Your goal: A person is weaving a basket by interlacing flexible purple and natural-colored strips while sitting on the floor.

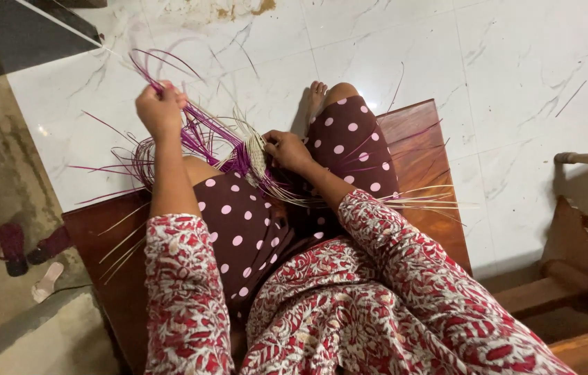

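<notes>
white marble floor [516, 83], wooden seat [419, 153]; left hand [160, 107] fingers clamped on purple strips [200, 135], right hand [287, 149] fingers pinching weave [255, 163].

Dim warm indoor light, faint glare on the marble floor [446, 62], dark shadowed corners.

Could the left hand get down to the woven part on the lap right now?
Probably yes. The left hand is raised, gripping purple strands that run straight to the woven part; only the right hand rests there.
</notes>
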